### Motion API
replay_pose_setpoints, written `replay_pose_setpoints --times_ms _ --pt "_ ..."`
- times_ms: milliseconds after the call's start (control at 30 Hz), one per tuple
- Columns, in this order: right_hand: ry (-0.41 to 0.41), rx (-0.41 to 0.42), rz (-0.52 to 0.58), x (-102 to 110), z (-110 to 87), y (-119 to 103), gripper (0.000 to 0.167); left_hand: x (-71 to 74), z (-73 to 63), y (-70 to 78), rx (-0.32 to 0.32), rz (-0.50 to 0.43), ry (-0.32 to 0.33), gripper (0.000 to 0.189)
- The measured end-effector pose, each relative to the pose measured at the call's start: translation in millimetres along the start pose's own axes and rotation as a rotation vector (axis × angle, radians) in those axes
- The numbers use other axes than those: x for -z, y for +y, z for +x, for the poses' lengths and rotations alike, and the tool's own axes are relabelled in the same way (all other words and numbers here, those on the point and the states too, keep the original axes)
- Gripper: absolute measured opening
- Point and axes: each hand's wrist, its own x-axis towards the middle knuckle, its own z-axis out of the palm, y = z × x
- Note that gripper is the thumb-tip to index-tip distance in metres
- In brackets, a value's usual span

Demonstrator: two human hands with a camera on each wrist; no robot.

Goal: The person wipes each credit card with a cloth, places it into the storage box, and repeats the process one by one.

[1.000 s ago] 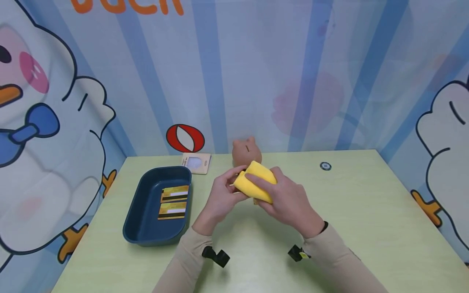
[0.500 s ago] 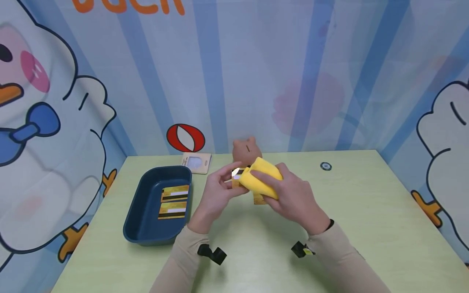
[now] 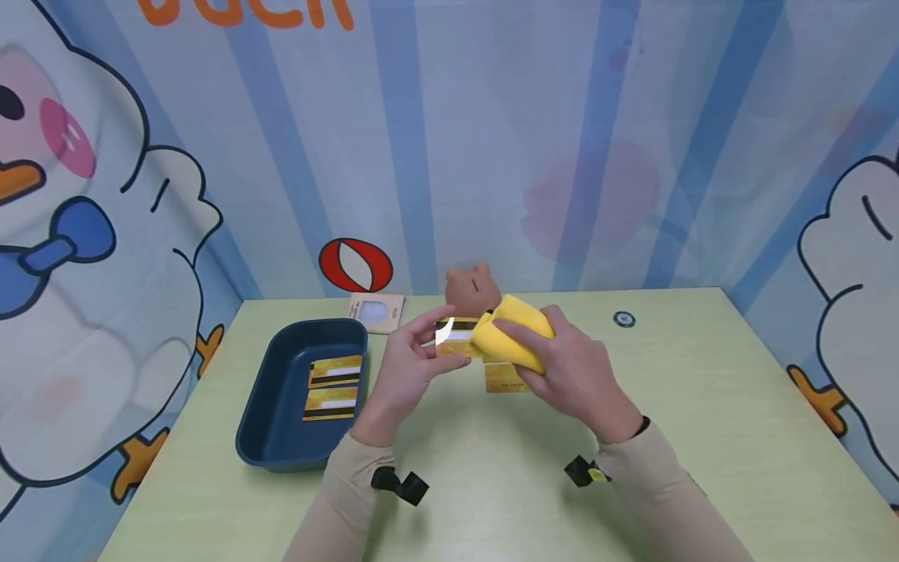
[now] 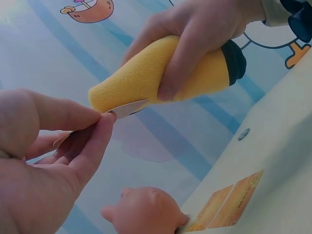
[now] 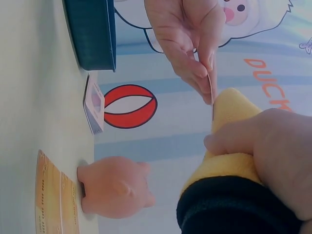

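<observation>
Cloth (image 3: pixel 504 343) is sliding right along the card (image 3: pixel 460 339), baring more of it.
In front of the pig (image 3: pixel 470 289), left hand (image 3: pixel 410 365) is pinching the card, right hand (image 3: pixel 577 373) gripping the cloth.

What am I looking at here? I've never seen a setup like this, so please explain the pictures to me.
There's no machine here: a person is working bare-handed. The wide picture is taken from the person's head, looking forward and down. The other two are taken from the left and right wrists, so they show the same work closer and at odd angles. The left hand pinches a gold card near one end, and the right hand grips a yellow cloth that overlaps it. On the pale table stand a blue tray, with two cards inside, and a pink pig with a slot. Two more gold cards lie in front of the pig. Towards the back lie a small disc and a flat pale item.
</observation>
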Motion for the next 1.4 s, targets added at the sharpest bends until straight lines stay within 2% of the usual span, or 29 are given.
replay_pose_setpoints --times_ms 267,867,1400 --pt "0.012 -0.019 -0.016 1.8 -0.1 5.2 0.059 1.3 -1.9 4.9 0.008 0.005 0.01 0.067" --pt "-0.004 -0.093 -0.031 3.1 0.4 13.9 0.06 0.9 -1.4 4.0 0.035 -0.005 0.022 0.065" --pt "0.042 -0.116 0.038 6.2 0.4 15.6 0.06 5.1 -2.4 4.1 0.075 0.019 0.026 0.066"
